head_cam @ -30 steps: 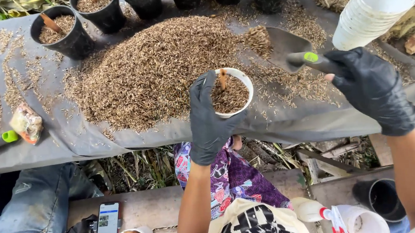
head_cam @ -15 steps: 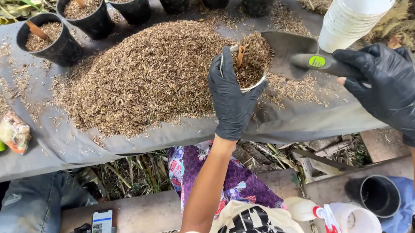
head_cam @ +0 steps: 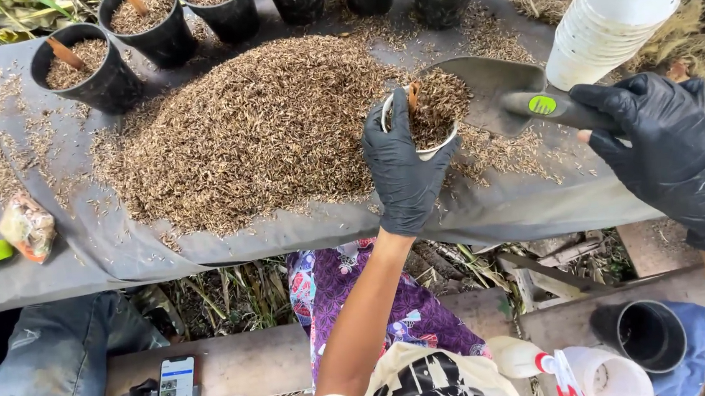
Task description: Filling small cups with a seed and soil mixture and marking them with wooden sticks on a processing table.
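Over the grey-covered counter (head_cam: 305,235), the left hand (head_cam: 404,164), in a black glove, is gripping a small white cup (head_cam: 421,125) from the near side, fingers wrapped round its wall, tilting its mouth toward the trowel. The right hand (head_cam: 667,148), also gloved, is closed round the handle of a grey trowel (head_cam: 486,87), whose blade is meeting the cup's rim on the far right side. Brown husk is mounding in the cup, and a thin brown stick (head_cam: 413,94) is standing in it at the rim. The cup is sitting right at the right edge of the big husk pile (head_cam: 247,131), just above the counter sheet. Step in hand, as I judge it: the filling of one cup with husk off the blade, and it is looking close to full. The next move is likely calling for a level cup and a slow withdrawal of the blade, so the mound is not spilling. Black pots (head_cam: 91,68) already filled are lining the far edge, some with a stick each. A stack of white cups (head_cam: 615,22) is lying at far right, well apart from the pile. A small packet (head_cam: 26,228) is resting at the left edge.
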